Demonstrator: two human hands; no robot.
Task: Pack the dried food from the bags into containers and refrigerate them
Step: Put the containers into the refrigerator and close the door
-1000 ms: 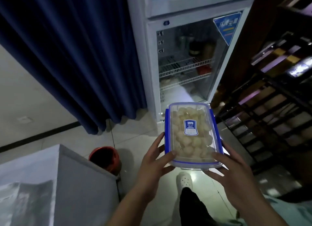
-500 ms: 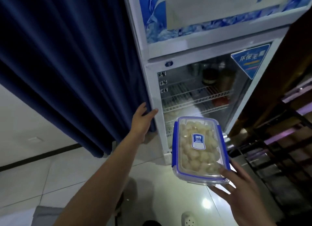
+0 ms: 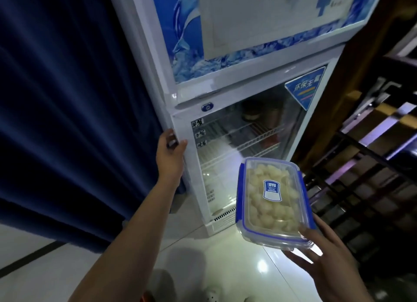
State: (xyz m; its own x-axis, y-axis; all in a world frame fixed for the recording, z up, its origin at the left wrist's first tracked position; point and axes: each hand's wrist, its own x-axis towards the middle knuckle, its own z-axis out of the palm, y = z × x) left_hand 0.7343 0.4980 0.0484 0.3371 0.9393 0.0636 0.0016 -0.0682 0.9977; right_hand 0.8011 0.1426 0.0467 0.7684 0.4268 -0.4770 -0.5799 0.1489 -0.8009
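A clear plastic container (image 3: pixel 272 202) with blue clips and a closed lid holds pale dried food pieces. My right hand (image 3: pixel 325 263) supports it from below at its near end, in front of the lower right of the fridge. The white fridge (image 3: pixel 225 80) stands ahead; its lower glass door (image 3: pixel 239 148) looks closed, with wire shelves and a few items behind the glass. My left hand (image 3: pixel 170 152) grips the left edge of that door, fingers curled around the frame.
A dark blue curtain (image 3: pixel 74 103) hangs directly left of the fridge. A dark metal rack (image 3: pixel 365 166) with shelves stands to the right. The floor (image 3: pixel 214 268) is glossy pale tile. A white shoe (image 3: pixel 212 298) shows at the bottom edge.
My left hand let go of the container, reached up and now grips the glass door's left edge. The right hand alone carries the container. The view has come closer to the fridge.
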